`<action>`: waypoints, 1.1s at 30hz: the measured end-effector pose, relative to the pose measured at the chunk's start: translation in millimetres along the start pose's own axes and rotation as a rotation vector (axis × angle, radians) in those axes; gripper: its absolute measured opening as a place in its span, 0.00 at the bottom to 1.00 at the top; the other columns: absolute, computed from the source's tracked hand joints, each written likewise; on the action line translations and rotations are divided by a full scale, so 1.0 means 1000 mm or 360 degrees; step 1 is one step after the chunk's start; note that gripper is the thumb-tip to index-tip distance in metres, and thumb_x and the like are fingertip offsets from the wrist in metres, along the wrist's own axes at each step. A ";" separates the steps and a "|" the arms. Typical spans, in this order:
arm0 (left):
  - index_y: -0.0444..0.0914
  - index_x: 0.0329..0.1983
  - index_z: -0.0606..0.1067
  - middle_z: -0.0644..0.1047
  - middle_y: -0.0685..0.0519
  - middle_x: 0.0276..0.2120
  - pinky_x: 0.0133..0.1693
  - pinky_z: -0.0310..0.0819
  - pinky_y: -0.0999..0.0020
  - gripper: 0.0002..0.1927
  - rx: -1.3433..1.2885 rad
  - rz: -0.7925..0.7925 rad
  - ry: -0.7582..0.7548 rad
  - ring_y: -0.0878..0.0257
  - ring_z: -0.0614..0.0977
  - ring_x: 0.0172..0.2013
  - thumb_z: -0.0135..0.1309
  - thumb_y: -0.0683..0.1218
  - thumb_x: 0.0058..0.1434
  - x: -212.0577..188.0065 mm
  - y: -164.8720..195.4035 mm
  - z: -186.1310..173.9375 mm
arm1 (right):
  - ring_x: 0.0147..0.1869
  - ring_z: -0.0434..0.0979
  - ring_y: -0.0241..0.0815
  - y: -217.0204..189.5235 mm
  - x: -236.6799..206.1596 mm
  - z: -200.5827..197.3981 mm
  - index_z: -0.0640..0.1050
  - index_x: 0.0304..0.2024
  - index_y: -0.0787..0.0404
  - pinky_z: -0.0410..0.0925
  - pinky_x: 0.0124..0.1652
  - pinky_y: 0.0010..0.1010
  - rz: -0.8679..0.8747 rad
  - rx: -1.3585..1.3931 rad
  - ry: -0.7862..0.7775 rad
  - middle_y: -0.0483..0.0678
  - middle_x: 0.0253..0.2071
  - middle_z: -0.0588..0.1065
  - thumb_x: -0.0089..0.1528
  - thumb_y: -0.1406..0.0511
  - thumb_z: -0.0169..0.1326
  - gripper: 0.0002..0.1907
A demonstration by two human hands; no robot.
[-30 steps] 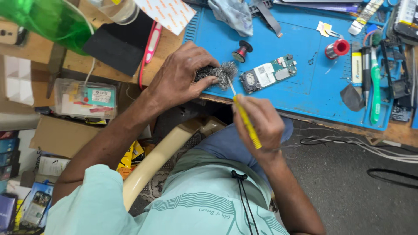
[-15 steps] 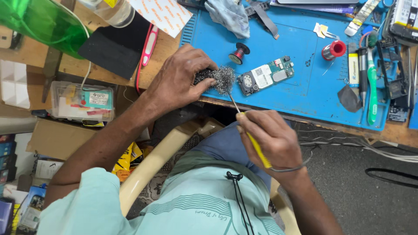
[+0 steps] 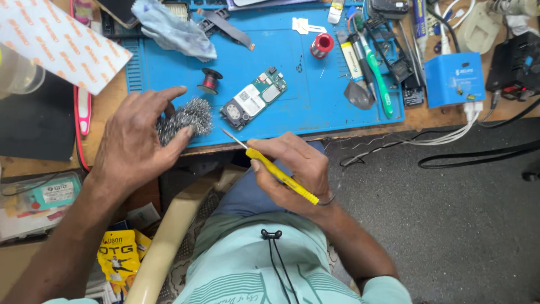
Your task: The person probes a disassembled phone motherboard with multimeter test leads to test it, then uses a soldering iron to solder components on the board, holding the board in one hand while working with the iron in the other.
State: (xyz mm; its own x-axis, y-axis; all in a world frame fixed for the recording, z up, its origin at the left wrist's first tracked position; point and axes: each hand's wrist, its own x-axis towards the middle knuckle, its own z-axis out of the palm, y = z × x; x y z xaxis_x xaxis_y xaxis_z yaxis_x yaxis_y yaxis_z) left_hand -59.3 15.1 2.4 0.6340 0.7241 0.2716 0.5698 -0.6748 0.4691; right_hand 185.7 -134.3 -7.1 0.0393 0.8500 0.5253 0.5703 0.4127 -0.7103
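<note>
The left hand rests at the near edge of the blue mat, its grip closed loosely around a wad of steel wool. The right hand hangs just off the desk edge over the lap, its grip tight on a yellow-handled soldering iron whose tip points at the wool, close but apart. A small circuit board lies just right of the wool, with bare mat beyond it. A white sheet with orange marks sits far left; a blue box stands at the right.
</note>
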 end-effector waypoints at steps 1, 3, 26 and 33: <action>0.32 0.62 0.76 0.77 0.44 0.37 0.45 0.72 0.52 0.31 0.0024 -0.0024 -0.0025 0.47 0.77 0.40 0.65 0.45 0.55 -0.001 0.000 0.000 | 0.39 0.81 0.41 0.001 -0.001 0.003 0.79 0.50 0.61 0.74 0.40 0.30 0.0017 0.0021 0.0024 0.48 0.39 0.80 0.61 0.75 0.63 0.15; 0.37 0.60 0.77 0.75 0.44 0.37 0.46 0.73 0.52 0.27 0.0002 -0.0041 -0.0031 0.47 0.77 0.41 0.65 0.47 0.56 -0.002 0.000 0.001 | 0.36 0.81 0.38 0.010 -0.004 0.016 0.81 0.47 0.59 0.73 0.36 0.28 0.0063 0.0065 0.0075 0.48 0.36 0.80 0.61 0.75 0.64 0.13; 0.32 0.46 0.79 0.76 0.44 0.40 0.45 0.74 0.52 0.18 -0.0208 0.0125 -0.0035 0.46 0.79 0.44 0.67 0.48 0.58 -0.015 -0.032 -0.002 | 0.32 0.78 0.37 -0.015 0.033 0.044 0.82 0.44 0.67 0.69 0.33 0.27 0.0107 -0.0101 -0.0176 0.52 0.33 0.80 0.65 0.73 0.62 0.05; 0.32 0.45 0.79 0.76 0.44 0.39 0.46 0.74 0.51 0.16 -0.0173 0.0100 -0.0043 0.46 0.79 0.44 0.67 0.47 0.59 -0.014 -0.031 0.000 | 0.34 0.79 0.36 -0.043 0.056 0.042 0.82 0.46 0.65 0.70 0.35 0.25 0.0139 0.0046 -0.0085 0.51 0.35 0.79 0.67 0.72 0.61 0.06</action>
State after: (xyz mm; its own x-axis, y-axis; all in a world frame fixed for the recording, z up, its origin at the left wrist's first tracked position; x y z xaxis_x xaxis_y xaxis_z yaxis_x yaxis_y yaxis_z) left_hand -85.6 26.3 -16.1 0.6811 0.6760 0.2814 0.4694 -0.6981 0.5407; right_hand 129.1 -91.3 33.3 0.0434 0.8990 0.4358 0.5426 0.3450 -0.7659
